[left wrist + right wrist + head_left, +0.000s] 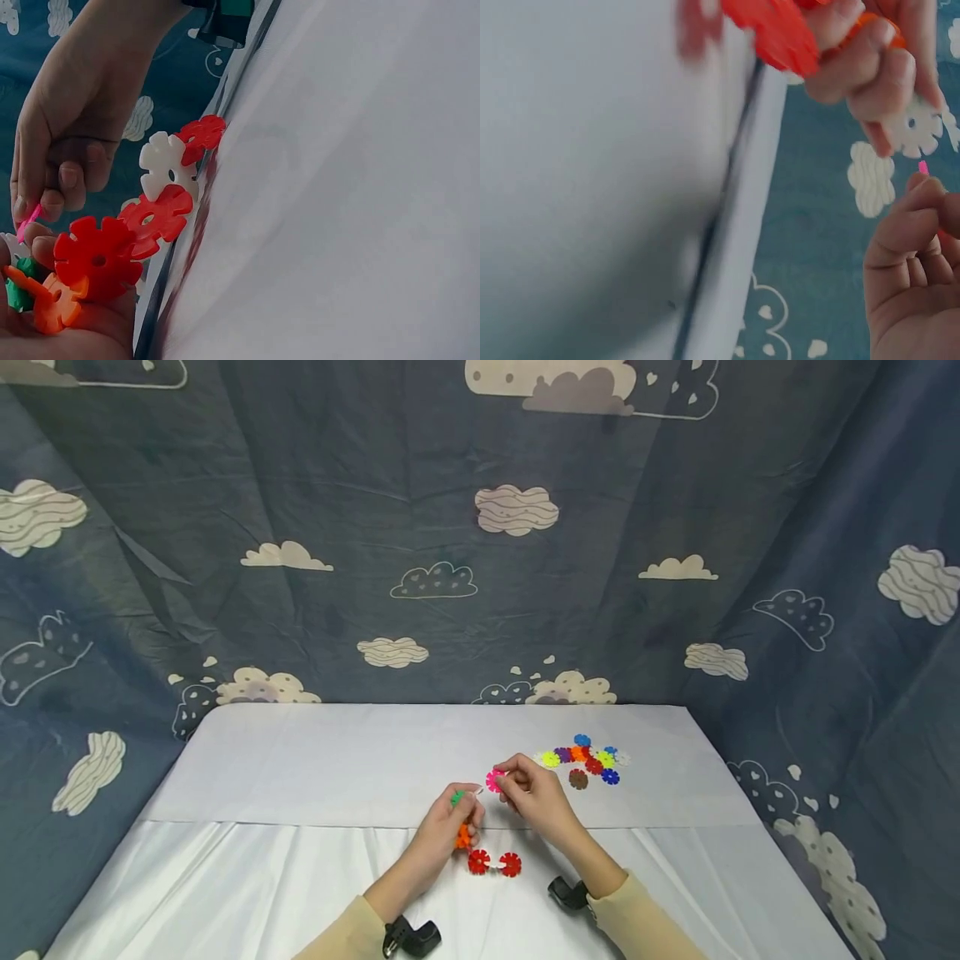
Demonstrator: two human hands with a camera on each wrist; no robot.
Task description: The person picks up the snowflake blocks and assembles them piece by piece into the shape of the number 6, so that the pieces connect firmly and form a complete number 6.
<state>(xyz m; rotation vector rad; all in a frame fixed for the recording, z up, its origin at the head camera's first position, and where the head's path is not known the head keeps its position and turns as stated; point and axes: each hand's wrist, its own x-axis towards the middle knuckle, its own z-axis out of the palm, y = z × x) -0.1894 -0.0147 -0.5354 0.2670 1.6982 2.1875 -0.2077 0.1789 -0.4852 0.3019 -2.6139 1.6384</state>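
My left hand (438,831) grips a linked chain of notched plastic snowflake discs. Within that grasp lie a green disc (457,797) and an orange disc (462,837). Red discs (97,259) and a white disc (161,161) trail from it, ending in another red disc (202,133). By the left fingertips a white disc (917,133) sticks out. Between thumb and fingers, my right hand (542,795) pinches a pink disc (492,780), held close to that white disc. Whether those two touch is hard to tell; the left wrist view shows the pink disc edge-on.
Loose discs of several colours lie in a cluster behind the right hand, among them a brown disc (578,778), a purple disc (564,755) and a blue disc (582,740). A white cloth (300,760) covers the table, and a dark cloud-patterned curtain (337,510) hangs behind it.
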